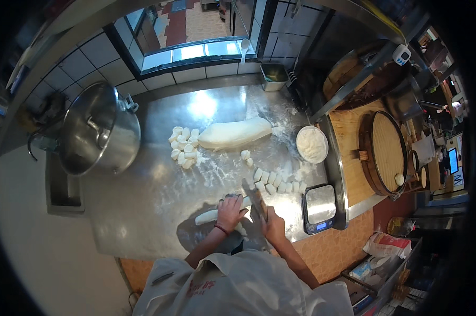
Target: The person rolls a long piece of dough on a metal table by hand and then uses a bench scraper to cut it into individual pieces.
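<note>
My left hand (231, 212) lies on a thin white dough rope (206, 217), its fingers curled over the rope near the right end. In my right hand (273, 227) is a long dough cutter (256, 199), its blade seen almost edge-on with a brown grip. The cutter stands just beside the rope's right end; whether it touches the dough I cannot tell. Beyond it are several cut dough pieces (270, 179) in rows. A large dough log (235, 132) lies farther back, with a cluster of dough pieces (183, 147) at its left and two small lumps (246, 156) in front.
The steel worktop (143, 210) is dusted with flour. At left stands a big metal pot (124, 137). A bowl of flour (312, 144) and a digital scale (320, 205) are at right, near a round wooden-sided steamer (380, 158). A metal container (273, 77) stands at the back wall.
</note>
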Demonstrator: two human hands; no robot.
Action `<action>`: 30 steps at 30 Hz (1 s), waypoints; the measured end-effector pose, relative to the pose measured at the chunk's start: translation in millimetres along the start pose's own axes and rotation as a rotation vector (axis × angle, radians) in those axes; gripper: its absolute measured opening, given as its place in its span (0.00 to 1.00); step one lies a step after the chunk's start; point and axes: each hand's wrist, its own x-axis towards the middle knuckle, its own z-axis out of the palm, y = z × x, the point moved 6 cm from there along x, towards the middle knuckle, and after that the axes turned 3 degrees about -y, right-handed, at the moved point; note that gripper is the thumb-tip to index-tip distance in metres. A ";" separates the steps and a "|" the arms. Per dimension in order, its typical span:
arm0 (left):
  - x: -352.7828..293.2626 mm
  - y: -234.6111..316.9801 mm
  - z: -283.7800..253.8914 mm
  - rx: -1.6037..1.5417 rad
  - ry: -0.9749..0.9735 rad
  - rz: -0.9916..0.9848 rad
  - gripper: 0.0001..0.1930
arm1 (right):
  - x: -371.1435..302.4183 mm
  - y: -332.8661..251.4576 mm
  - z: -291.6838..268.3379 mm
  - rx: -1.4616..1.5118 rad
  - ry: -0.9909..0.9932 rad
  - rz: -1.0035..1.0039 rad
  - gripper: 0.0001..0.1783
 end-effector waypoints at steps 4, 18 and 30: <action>-18.0 -25.3 56.0 0.071 0.005 0.039 0.24 | -11.5 -7.4 10.3 -0.044 -0.069 -0.018 0.16; -6.6 -10.9 22.9 0.087 -0.047 -0.019 0.21 | 62.8 -14.7 23.7 -0.089 0.074 -0.113 0.17; -29.6 -38.4 17.5 0.112 -0.092 0.013 0.26 | 35.3 -18.7 24.5 -0.058 0.011 -0.096 0.16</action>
